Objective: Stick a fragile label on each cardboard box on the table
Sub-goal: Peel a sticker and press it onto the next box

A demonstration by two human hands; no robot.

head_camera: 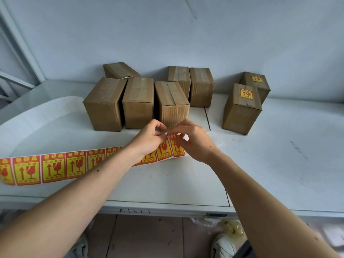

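A strip of red-and-yellow fragile labels (pixel 55 167) lies across the white table (pixel 279 155), running from the left edge to the middle. My left hand (pixel 149 140) and my right hand (pixel 193 142) meet at the strip's right end, fingertips pinching the top edge of the last label (pixel 177 148). Just behind my hands stands an unlabelled cardboard box (pixel 172 103), with several more plain boxes beside and behind it. On the right, two boxes carry labels on top: a nearer one (pixel 242 108) and a farther one (pixel 256 82).
A curl of white backing paper (pixel 46 112) lies at the left of the table. A white wall rises right behind the boxes. Below the table's front edge I see a tiled floor and white shoes (pixel 223 246).
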